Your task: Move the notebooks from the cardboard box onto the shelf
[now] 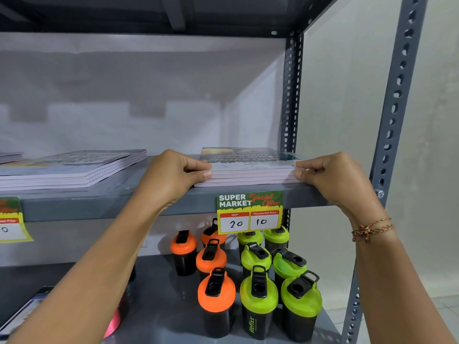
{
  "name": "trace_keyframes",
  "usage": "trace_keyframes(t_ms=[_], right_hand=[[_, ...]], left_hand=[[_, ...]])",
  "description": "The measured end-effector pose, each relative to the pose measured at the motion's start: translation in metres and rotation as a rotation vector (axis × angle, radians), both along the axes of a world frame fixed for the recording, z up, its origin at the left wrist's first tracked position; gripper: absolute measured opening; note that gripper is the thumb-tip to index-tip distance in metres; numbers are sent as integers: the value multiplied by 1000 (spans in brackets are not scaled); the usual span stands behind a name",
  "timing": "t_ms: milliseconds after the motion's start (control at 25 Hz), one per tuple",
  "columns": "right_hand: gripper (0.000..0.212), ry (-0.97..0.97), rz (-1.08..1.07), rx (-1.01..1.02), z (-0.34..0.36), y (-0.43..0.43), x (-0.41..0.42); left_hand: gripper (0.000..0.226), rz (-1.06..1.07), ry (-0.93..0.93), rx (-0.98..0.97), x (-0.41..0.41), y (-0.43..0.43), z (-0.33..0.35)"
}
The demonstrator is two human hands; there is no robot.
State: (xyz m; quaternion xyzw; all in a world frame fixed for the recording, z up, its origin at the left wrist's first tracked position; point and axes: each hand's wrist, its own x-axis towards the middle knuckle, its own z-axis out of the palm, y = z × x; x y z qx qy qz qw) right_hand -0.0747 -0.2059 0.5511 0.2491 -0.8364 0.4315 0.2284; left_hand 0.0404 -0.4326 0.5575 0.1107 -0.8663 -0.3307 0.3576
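A short stack of notebooks (250, 170) with a dark printed cover lies flat at the right end of the grey metal shelf (119, 199). My left hand (171, 177) pinches the stack's left front corner, thumb under and fingers on top. My right hand (332, 177) pinches its right front corner the same way. A second, fanned stack of notebooks (74, 167) rests on the same shelf further left. The cardboard box is out of view.
A price tag (249, 211) reading "Super Market" hangs from the shelf edge below the held stack; another tag (11, 220) hangs at the far left. Orange-lidded (216, 291) and green-lidded (258, 291) shaker bottles fill the lower shelf. A perforated upright (395, 105) stands at the right.
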Motion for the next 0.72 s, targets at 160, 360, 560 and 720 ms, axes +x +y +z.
trace_keyframes(t_ms=[160, 360, 560, 720], right_hand=[[30, 7, -4, -5, -1, -1, 0], [39, 39, -5, 53, 2, -2, 3], [47, 246, 172, 293, 1, -20, 11], [32, 236, 151, 244, 3, -23, 10]], left_hand=[[29, 22, -6, -47, 0, 0, 0], [33, 57, -5, -111, 4, 3, 1], [52, 3, -103, -440, -6, 18, -1], [41, -2, -89, -454, -14, 20, 0]])
